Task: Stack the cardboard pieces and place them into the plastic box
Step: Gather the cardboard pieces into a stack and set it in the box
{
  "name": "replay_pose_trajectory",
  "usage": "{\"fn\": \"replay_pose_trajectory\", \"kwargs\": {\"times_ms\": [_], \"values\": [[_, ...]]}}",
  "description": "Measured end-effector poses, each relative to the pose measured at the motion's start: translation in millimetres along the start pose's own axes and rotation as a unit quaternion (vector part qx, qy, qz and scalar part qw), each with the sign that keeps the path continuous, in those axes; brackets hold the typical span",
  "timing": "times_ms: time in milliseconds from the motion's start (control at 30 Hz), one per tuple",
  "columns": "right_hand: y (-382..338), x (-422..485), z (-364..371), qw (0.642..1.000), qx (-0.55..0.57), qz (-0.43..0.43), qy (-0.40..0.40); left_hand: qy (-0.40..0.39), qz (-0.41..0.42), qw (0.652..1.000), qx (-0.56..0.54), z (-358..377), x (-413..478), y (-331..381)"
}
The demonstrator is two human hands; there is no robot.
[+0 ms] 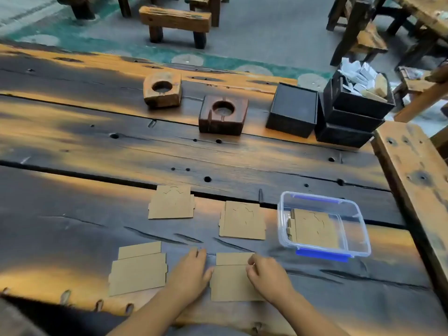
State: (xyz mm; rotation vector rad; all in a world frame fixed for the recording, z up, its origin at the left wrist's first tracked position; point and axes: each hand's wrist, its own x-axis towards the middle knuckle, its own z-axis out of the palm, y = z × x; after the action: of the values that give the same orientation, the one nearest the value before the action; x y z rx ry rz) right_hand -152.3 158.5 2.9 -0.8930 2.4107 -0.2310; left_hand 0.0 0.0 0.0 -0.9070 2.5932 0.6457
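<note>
Head view shows both hands at the near cardboard piece (230, 282) on the table (72, 146). Left hand (191, 275) lies open and flat, touching the piece's left edge. Right hand (269, 277) rests on it, fingers curled at its top edge; whether it grips I cannot tell. Three more pieces lie loose: near left (138, 270), far left (171, 202), centre (243, 220). Box (358, 214), at right, holds a stack (312, 229).

Four brown cardboard pieces (243, 220) lie flat, spread apart on the near side. Clear plastic box (323, 224), open, sits right with several pieces stacked inside.
</note>
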Motion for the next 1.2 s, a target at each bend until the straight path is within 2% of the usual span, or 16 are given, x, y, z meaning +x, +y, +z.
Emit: {"fn": "replay_pose_trajectory", "kwargs": {"times_ms": [233, 600, 900, 1067, 1200], "values": [[14.7, 4.1, 7.9, 1.000, 0.020, 0.019, 0.002, -0.041, -0.037, 0.998, -0.010, 13.2, -0.4, 9.8], [19.7, 7.6, 18.8, 0.989, 0.083, 0.107, -0.055, -0.067, -0.094, 0.985, -0.129, 34.6, 7.1, 10.0], [18.6, 14.0, 27.2, 0.968, 0.174, 0.174, -0.052, -0.068, -0.153, 0.959, -0.227, 41.4, 24.0, 21.5], [17.7, 18.8, 31.5, 0.955, 0.219, 0.194, -0.056, -0.076, -0.197, 0.931, -0.299, 45.6, 29.1, 18.5], [18.7, 21.2, 34.6, 0.946, 0.236, 0.211, -0.071, -0.071, -0.214, 0.921, -0.318, 44.5, 30.8, 14.3]]}}
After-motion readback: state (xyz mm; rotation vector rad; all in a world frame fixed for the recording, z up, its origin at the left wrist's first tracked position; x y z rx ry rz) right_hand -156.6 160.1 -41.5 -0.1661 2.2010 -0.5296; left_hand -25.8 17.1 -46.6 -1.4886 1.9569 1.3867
